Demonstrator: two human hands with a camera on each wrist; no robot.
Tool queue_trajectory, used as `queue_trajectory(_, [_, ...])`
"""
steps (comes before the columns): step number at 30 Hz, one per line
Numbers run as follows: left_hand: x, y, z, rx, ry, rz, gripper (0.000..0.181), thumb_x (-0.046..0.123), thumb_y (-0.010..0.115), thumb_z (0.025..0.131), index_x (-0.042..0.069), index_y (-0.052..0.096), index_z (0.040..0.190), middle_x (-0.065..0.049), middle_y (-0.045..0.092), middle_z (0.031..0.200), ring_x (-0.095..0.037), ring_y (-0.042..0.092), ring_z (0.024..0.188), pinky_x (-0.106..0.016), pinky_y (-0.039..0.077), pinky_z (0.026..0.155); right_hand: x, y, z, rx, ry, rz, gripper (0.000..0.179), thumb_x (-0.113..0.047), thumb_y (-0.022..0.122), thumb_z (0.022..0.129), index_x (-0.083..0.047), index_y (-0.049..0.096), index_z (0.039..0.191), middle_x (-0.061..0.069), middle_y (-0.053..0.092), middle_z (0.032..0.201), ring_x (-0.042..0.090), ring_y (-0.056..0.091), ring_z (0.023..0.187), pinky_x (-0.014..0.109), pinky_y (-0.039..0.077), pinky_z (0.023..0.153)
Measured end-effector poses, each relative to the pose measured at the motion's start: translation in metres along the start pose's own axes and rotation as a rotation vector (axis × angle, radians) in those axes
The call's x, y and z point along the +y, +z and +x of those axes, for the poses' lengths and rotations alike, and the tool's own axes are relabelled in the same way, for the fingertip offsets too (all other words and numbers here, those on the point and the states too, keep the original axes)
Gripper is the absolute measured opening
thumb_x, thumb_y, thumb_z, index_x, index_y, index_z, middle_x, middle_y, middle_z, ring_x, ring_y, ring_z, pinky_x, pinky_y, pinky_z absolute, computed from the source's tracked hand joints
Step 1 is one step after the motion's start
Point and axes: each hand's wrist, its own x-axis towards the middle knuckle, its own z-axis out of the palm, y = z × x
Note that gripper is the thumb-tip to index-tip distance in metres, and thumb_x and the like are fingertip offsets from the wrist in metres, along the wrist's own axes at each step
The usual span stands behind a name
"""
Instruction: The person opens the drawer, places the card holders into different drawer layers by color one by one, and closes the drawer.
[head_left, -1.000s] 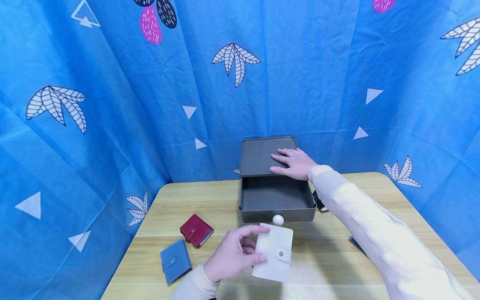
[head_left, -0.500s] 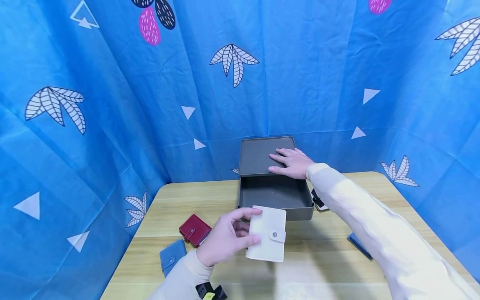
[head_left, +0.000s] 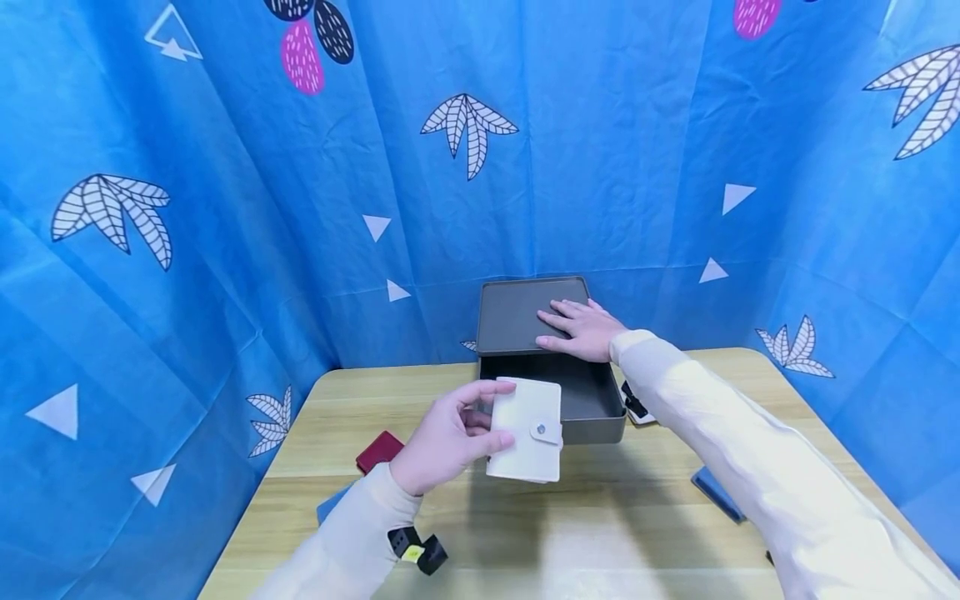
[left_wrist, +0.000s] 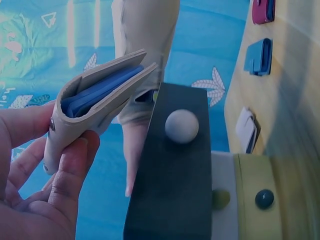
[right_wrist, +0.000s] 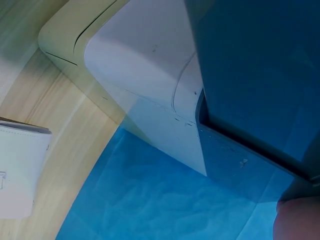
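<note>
My left hand [head_left: 450, 437] pinches a white card wallet [head_left: 528, 429] with a snap strap, thumb in front and fingers around its left edge. In the left wrist view, blue leaves [left_wrist: 100, 92] show between its covers. It hangs in front of the pulled-out dark grey top drawer [head_left: 592, 429] of a small drawer unit, overlapping the drawer's front in the head view. The drawer's white knob [left_wrist: 181, 126] shows in the left wrist view. My right hand [head_left: 581, 329] lies with spread fingers on the unit's dark grey top [head_left: 510, 321].
Beneath the top drawer are a white drawer [left_wrist: 222, 175] and a yellow one [left_wrist: 255, 220]. A red wallet [head_left: 381, 450] and a blue wallet [head_left: 333, 502] lie on the left. A thin blue item [head_left: 717, 493] and a white item [head_left: 641, 417] lie on the right. Blue curtains surround the table.
My left hand has lifted the white card wallet up and slightly left, toward the open drawer; it now hides the knob in the head view. My right hand stays on the unit's top.
</note>
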Motion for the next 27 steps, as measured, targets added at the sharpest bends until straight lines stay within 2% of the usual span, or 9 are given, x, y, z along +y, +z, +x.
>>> queue_trajectory(8, [-0.003,-0.011,0.019,0.056,-0.011,-0.040,0.053,0.004,0.069,0.075,0.014,0.052,0.124,-0.014,0.048,0.106,-0.026,0.060,0.086,-0.037,0.051,0.068,0.000,0.002,0.001,-0.005,0.014,-0.008,0.080,-0.079,0.017,0.074,-0.035,0.019,0.140,-0.002,0.014,0.147,0.019,0.008,0.134,0.045,-0.002,0.105])
queue_trajectory(13, [-0.016,-0.014,0.034,0.102,-0.048,-0.050,0.053,0.011,0.072,0.073,0.019,0.053,0.122,-0.015,0.048,0.107,-0.026,0.060,0.086,-0.035,0.051,0.068,0.000,0.003,0.001,-0.008,0.008,-0.017,0.080,-0.079,0.017,0.074,-0.035,0.019,0.141,-0.001,0.014,0.147,0.019,0.008,0.134,0.047,-0.001,0.104])
queue_trajectory(19, [-0.032,-0.015,0.053,0.108,-0.075,-0.055,0.052,0.015,0.074,0.072,0.019,0.054,0.120,-0.015,0.049,0.105,-0.027,0.060,0.084,-0.034,0.051,0.068,-0.001,0.002,0.001,-0.002,0.002,-0.022,0.080,-0.078,0.017,0.075,-0.033,0.020,0.141,0.001,0.016,0.147,0.021,0.009,0.134,0.049,0.001,0.104])
queue_trajectory(23, [-0.034,-0.014,0.061,0.111,-0.109,-0.066,0.052,0.014,0.073,0.073,0.018,0.053,0.121,-0.015,0.050,0.102,-0.026,0.060,0.083,-0.034,0.051,0.068,-0.002,0.002,0.001,0.000,0.008,-0.025,0.079,-0.078,0.017,0.075,-0.034,0.021,0.141,0.000,0.016,0.147,0.020,0.010,0.134,0.048,0.002,0.104])
queue_trajectory(27, [-0.034,-0.012,0.065,0.121,-0.146,-0.034,0.052,0.016,0.073,0.074,0.017,0.053,0.121,-0.014,0.051,0.101,-0.025,0.057,0.086,-0.034,0.051,0.068,-0.003,0.000,0.001,-0.005,0.011,-0.020,0.079,-0.078,0.017,0.075,-0.034,0.020,0.141,-0.001,0.015,0.147,0.020,0.009,0.134,0.048,0.000,0.104])
